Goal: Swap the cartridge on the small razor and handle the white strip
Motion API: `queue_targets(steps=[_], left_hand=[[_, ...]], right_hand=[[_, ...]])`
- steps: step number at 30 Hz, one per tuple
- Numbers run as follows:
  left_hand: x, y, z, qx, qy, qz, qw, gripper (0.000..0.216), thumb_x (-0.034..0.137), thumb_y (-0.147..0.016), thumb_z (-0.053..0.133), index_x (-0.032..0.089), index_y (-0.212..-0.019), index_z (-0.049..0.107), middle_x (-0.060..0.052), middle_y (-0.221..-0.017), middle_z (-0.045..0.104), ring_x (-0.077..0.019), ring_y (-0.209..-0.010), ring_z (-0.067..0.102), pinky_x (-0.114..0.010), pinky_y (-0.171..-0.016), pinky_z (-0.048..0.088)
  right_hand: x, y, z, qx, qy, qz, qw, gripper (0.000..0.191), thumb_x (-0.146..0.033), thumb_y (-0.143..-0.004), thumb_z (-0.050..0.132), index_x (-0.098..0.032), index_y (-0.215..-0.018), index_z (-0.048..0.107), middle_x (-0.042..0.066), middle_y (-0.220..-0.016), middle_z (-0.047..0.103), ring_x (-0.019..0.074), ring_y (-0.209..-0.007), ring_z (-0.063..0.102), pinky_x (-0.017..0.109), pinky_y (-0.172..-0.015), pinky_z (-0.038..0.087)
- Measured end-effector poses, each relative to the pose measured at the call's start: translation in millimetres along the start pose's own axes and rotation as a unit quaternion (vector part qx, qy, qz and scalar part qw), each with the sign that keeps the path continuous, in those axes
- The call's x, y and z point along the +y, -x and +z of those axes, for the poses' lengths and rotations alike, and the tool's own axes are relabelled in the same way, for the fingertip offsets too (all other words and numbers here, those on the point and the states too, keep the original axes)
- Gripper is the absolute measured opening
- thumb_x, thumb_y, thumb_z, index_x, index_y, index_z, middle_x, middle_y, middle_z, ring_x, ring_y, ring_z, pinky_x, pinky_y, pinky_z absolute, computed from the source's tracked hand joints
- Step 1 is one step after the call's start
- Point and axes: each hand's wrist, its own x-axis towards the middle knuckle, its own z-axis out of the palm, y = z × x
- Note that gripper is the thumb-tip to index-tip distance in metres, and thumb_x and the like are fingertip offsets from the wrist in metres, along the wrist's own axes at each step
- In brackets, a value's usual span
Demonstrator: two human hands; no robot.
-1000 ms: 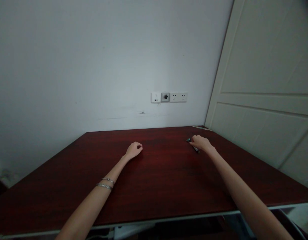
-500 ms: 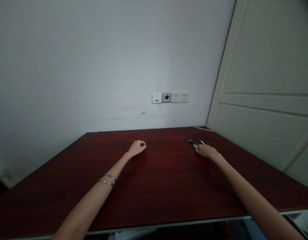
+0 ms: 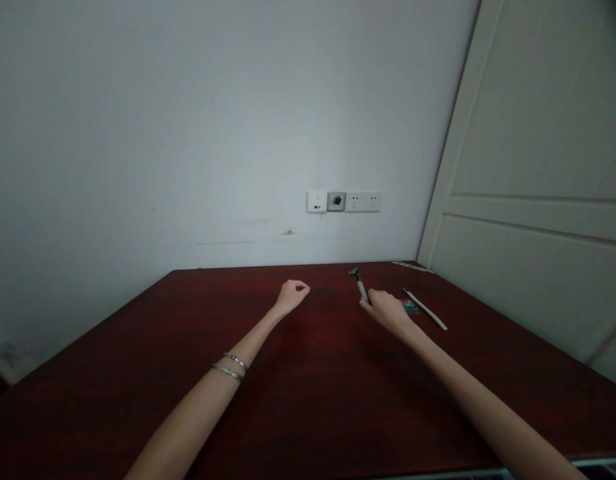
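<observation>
A razor point(image 3: 361, 285) with a pale handle and a dark green head is in my right hand point(image 3: 385, 309), its head pointing up and away from me. The fingers wrap the lower handle, whose end is hidden. My left hand point(image 3: 293, 294) hovers over or rests on the table's middle; I cannot tell which. Its thumb and fingertips meet in a ring, and nothing shows in them. Just right of my right hand lie a small blue-green item in clear wrapping point(image 3: 412, 307), partly covered by the hand, and a thin white stick with a dark tip point(image 3: 426, 309).
The dark red wooden table point(image 3: 308, 387) meets the white wall at the back. Sockets and switches point(image 3: 344, 202) sit on that wall. A thin pale strip point(image 3: 412, 267) lies at the far right corner, beside a cream panelled door point(image 3: 533, 247).
My right hand has moved left with the razor, uncovering the white stick and the blue-green item. My left hand has shifted slightly right, still pinched. The view has tilted a little.
</observation>
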Motion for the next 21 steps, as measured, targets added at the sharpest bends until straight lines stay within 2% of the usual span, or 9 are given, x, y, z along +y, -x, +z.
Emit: queue_targets(steps=[3, 6, 12, 17, 21], left_hand=[[19.5, 4.1, 14.6, -0.018, 0.079, -0.027, 0.996, 0.034, 0.04, -0.076, 0.052, 0.011, -0.077, 0.07, -0.009, -0.074, 0.069, -0.0157, -0.068, 0.062, -0.024, -0.061, 0.046], [35.1, 9.5, 25.5, -0.029, 0.158, -0.054, 0.986, 0.044, 0.049, -0.075, 0.052, 0.009, -0.077, 0.069, -0.009, -0.07, 0.067, -0.0117, -0.052, 0.055, -0.02, -0.042, 0.039], [44.1, 12.2, 36.7, 0.009, 0.233, -0.073, 0.97, 0.032, 0.039, -0.073, 0.058, 0.009, -0.068, 0.067, -0.003, -0.056, 0.059, -0.0075, -0.042, 0.047, -0.018, -0.036, 0.034], [39.3, 7.7, 37.5, -0.005, 0.203, -0.094, 0.975, 0.027, 0.031, -0.075, 0.054, 0.009, -0.061, 0.063, -0.002, -0.049, 0.056, -0.0072, -0.036, 0.047, -0.017, -0.036, 0.035], [25.5, 0.9, 14.3, -0.021, 0.071, -0.093, 0.993, 0.029, 0.032, -0.075, 0.052, 0.01, -0.06, 0.065, -0.003, -0.051, 0.059, -0.008, -0.038, 0.05, -0.018, -0.041, 0.039]], right_hand=[[-36.7, 7.2, -9.1, 0.027, -0.01, -0.033, 0.999, 0.032, -0.036, -0.09, 0.034, -0.014, -0.088, 0.056, 0.013, -0.09, 0.065, 0.0238, -0.082, 0.064, 0.03, -0.067, 0.043], [-61.2, 13.7, -18.0, 0.037, -0.015, -0.066, 0.997, 0.029, -0.034, -0.089, 0.034, -0.014, -0.089, 0.055, 0.012, -0.091, 0.065, 0.0237, -0.081, 0.064, 0.029, -0.065, 0.043], [-84.4, 20.4, -26.3, 0.037, -0.009, -0.091, 0.995, 0.028, -0.033, -0.09, 0.035, -0.014, -0.09, 0.055, 0.013, -0.09, 0.064, 0.0223, -0.079, 0.064, 0.027, -0.062, 0.042], [-89.5, 25.8, -28.0, 0.056, -0.014, -0.107, 0.993, 0.032, -0.039, -0.09, 0.034, -0.015, -0.087, 0.056, 0.011, -0.089, 0.063, 0.0203, -0.079, 0.063, 0.025, -0.061, 0.04], [-65.1, 22.7, -46.5, 0.081, -0.027, -0.088, 0.993, 0.041, -0.046, -0.089, 0.03, -0.017, -0.082, 0.057, 0.009, -0.086, 0.064, 0.0183, -0.075, 0.061, 0.024, -0.059, 0.037]])
